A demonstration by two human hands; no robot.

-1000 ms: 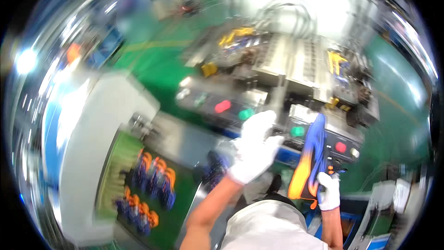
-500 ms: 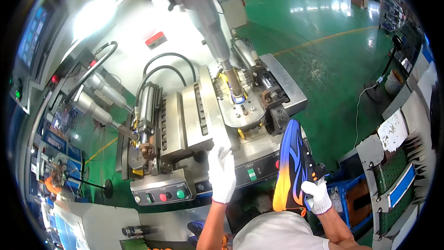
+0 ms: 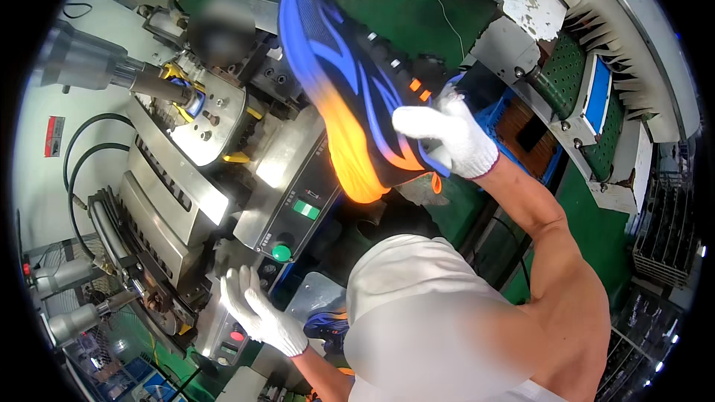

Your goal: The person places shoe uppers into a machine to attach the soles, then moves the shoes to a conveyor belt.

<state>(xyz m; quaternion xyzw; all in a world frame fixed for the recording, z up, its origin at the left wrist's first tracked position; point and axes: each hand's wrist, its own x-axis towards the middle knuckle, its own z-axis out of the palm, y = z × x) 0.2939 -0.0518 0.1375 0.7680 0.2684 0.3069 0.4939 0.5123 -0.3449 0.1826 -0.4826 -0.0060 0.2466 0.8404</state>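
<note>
Both hands wear white knitted cotton gloves with a nubbly weave and ribbed cuffs. The glove on the right hand [image 3: 447, 138], at about one o'clock from the picture's centre, has a thin red line edging its cuff at the wrist. The glove on the left hand [image 3: 257, 313], at about seven o'clock, is the same white knit, its cuff plain as far as can be seen. Both forearms are bare, without sleeves. A white short-sleeved shirt covers the shoulders at five o'clock.
</note>
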